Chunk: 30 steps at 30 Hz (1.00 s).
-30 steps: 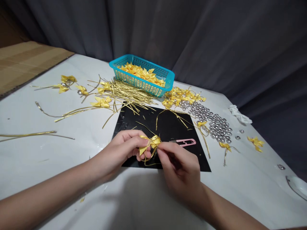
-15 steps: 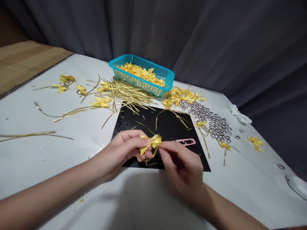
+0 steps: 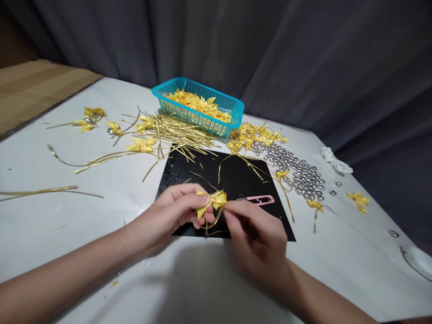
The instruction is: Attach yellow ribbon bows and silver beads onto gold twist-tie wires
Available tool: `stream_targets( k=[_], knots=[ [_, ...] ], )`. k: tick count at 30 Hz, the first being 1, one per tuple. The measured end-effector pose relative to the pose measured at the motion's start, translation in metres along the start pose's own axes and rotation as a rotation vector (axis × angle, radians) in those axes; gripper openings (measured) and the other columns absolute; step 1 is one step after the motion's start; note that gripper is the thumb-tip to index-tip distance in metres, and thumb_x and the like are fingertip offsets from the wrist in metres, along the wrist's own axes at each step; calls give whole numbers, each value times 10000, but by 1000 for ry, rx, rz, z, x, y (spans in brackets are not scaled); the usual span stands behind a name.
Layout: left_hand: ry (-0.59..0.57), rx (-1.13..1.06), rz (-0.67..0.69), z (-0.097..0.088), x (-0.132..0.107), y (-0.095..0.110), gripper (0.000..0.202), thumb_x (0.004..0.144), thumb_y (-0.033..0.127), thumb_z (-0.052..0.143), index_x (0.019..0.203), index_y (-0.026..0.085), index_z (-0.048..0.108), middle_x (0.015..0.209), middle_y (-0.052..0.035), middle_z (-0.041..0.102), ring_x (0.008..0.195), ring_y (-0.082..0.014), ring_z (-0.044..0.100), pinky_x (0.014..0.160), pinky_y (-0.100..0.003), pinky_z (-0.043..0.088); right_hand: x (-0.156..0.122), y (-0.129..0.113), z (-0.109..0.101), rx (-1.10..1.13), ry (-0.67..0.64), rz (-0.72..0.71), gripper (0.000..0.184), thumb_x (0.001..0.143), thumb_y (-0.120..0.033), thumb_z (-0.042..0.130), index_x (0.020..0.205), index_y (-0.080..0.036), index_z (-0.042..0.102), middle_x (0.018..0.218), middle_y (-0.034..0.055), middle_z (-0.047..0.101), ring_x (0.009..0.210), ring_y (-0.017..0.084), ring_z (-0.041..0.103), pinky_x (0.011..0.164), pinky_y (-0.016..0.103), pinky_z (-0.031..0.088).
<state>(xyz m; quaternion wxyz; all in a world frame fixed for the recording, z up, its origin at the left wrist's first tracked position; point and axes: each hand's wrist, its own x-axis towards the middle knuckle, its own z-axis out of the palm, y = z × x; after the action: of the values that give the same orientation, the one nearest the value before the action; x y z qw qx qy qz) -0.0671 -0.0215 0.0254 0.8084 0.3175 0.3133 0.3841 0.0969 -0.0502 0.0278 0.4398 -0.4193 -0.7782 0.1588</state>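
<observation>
Between the thumb and fingers of my left hand (image 3: 178,204) is a yellow ribbon bow (image 3: 218,198), pinched over the black mat. A gold cord (image 3: 218,217) wraps the bow and loops down below it. My right hand (image 3: 258,229) is closed in a pinch at the bow's right edge, on the gold cord; its fingertips partly hide the cord. Just beyond the right hand, a pink craft knife (image 3: 261,199) lies on the black mat (image 3: 236,173).
A teal basket (image 3: 241,112) of yellow bows stands at the back. Cut gold cords (image 3: 184,130) are heaped before it. Silver beads (image 3: 307,180) and finished-looking bows (image 3: 256,135) spread to the right. More bows (image 3: 141,144) and loose cords lie left. A white bow (image 3: 335,161) sits near the right edge.
Both hands keep nearly the same pinch on the bow and cord. The right fingertips and cord have shifted very slightly; the whole view has moved a little.
</observation>
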Motion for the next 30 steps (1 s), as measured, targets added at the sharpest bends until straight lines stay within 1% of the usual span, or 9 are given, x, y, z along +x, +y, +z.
stream_targets(
  k=[4,10,12,17,22,26,30],
  knots=[
    [-12,13,-8,0,1,0,136,722,178,639,588,169,662,555,29,671,487,-38,522,488,-110,394,0,0,0,33,-6,-11,183,804,-4,475,865,-147,571,686,16,585,587,80,549,522,194,419],
    [-6,32,-4,0,2,-1,134,727,168,630,599,164,669,551,31,673,483,-35,517,486,-110,394,0,0,0,41,-7,-9,182,804,-3,477,854,-154,565,700,13,599,552,70,531,497,189,403],
    [-3,37,-1,0,2,-1,135,727,168,635,597,164,671,548,32,673,478,-34,513,484,-110,394,-1,0,0,47,-12,-1,190,803,-2,477,862,-160,567,670,0,572,560,73,539,499,187,407],
    [-15,48,17,-1,1,0,128,717,175,658,591,166,680,539,40,668,473,-28,508,477,-105,394,-4,0,1,76,-31,31,208,805,-13,482,896,-176,574,589,-32,445,602,90,563,520,184,429],
    [-19,71,18,-1,0,1,138,729,178,651,596,172,685,538,43,671,473,-24,516,477,-99,394,-4,-1,4,102,-9,42,204,810,-8,466,867,-182,556,584,-37,418,601,87,565,521,177,433],
    [-18,69,6,-1,0,1,148,731,176,643,588,172,683,539,43,675,474,-25,518,477,-98,397,-7,0,7,117,16,56,212,808,-13,481,898,-189,559,585,-39,427,596,87,564,519,176,434],
    [-21,32,-17,0,0,-1,163,725,156,621,574,168,682,535,45,671,458,-18,507,470,-94,388,-12,1,13,131,68,81,191,811,-23,490,895,-181,558,604,-30,491,580,84,559,510,175,435]
  ],
)
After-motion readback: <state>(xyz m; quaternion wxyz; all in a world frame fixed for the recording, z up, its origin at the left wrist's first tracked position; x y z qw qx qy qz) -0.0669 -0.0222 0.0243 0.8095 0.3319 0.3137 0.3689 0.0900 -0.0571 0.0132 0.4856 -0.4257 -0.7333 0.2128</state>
